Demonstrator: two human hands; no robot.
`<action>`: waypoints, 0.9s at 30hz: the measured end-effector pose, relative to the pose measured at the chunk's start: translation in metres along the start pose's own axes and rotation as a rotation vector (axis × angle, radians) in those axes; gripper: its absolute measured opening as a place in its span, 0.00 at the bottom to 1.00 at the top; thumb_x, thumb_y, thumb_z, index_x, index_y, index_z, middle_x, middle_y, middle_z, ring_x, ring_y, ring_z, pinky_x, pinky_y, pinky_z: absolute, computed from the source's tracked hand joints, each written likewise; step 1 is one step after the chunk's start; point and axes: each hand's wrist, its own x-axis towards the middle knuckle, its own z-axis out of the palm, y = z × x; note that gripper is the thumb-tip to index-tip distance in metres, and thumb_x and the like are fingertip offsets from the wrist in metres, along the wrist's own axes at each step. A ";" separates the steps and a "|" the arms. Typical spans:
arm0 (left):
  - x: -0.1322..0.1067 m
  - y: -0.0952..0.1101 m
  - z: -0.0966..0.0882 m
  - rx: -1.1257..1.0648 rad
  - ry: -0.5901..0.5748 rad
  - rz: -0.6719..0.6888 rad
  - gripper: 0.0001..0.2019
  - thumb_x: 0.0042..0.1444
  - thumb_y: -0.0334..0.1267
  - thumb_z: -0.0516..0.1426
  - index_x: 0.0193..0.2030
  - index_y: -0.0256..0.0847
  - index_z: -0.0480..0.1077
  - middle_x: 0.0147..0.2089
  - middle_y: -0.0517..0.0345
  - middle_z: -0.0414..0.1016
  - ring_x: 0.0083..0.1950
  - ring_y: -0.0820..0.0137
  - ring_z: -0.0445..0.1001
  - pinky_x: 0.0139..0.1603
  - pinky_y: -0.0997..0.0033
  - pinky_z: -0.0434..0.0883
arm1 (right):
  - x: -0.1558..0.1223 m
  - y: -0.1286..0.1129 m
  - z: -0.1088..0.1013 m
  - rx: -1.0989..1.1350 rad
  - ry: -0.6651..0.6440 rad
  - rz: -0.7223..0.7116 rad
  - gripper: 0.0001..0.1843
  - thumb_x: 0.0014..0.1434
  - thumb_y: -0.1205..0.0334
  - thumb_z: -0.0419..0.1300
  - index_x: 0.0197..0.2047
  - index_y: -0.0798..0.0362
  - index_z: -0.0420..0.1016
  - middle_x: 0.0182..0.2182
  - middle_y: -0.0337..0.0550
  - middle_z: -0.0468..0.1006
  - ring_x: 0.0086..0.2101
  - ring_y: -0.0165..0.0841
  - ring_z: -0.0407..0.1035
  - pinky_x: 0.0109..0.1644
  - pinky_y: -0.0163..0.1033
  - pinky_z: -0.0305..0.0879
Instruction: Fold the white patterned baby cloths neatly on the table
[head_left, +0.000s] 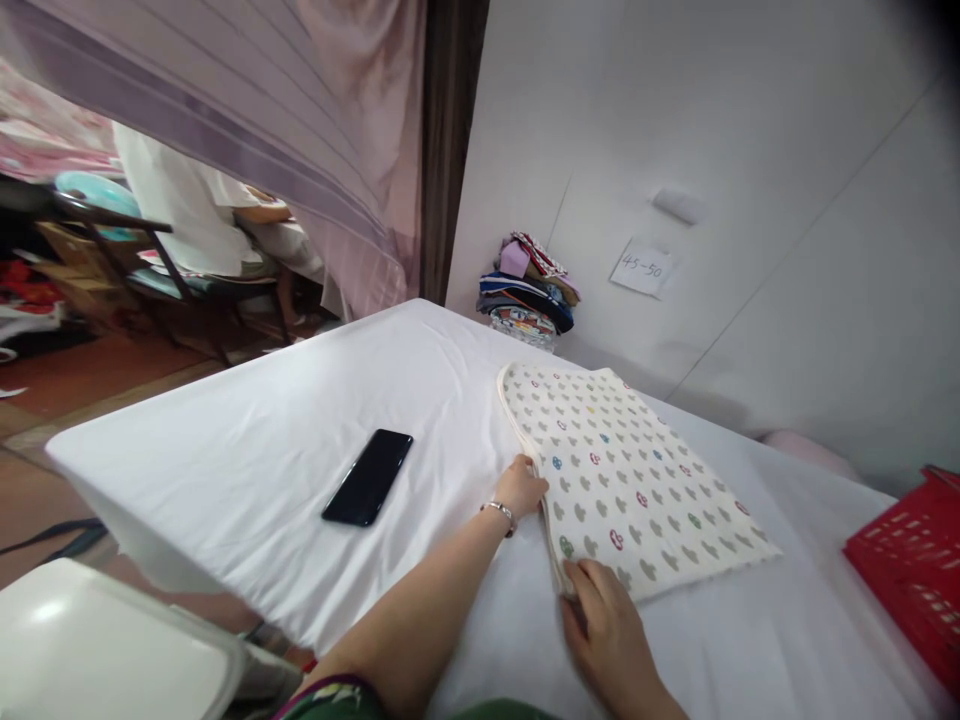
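A folded cream cloth printed with small grey and coloured shapes lies flat on a table covered by a white sheet. My left hand, with a bracelet on its wrist, is at the cloth's left edge, its fingers tucked under the fold. My right hand rests at the cloth's near corner, fingers lying on the fabric's edge. Whether that hand pinches the cloth is hidden.
A black phone lies face up left of my hands. A stack of folded clothes sits at the table's far end by the wall. A red plastic basket stands at right. Another person sits behind a pink curtain. A white chair is near left.
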 end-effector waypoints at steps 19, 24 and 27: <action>0.001 0.001 0.001 -0.216 -0.036 -0.080 0.21 0.47 0.29 0.53 0.50 0.36 0.57 0.18 0.65 0.67 0.23 0.68 0.73 0.24 0.71 0.72 | 0.005 0.019 0.034 -0.048 0.199 -0.098 0.24 0.50 0.73 0.48 0.51 0.52 0.64 0.40 0.49 0.72 0.38 0.38 0.69 0.37 0.40 0.70; -0.003 0.003 0.000 -0.160 -0.025 -0.058 0.24 0.45 0.29 0.55 0.51 0.36 0.56 0.23 0.60 0.71 0.23 0.68 0.73 0.23 0.71 0.71 | 0.006 0.030 0.014 0.045 0.156 -0.108 0.25 0.47 0.75 0.47 0.48 0.50 0.66 0.39 0.46 0.73 0.39 0.36 0.70 0.41 0.40 0.70; -0.017 0.000 0.004 -0.103 -0.029 -0.037 0.25 0.42 0.28 0.56 0.50 0.36 0.57 0.29 0.56 0.73 0.22 0.69 0.72 0.20 0.71 0.70 | 0.000 0.036 -0.019 0.127 0.038 -0.106 0.25 0.46 0.75 0.46 0.47 0.47 0.66 0.38 0.44 0.74 0.38 0.35 0.71 0.41 0.39 0.70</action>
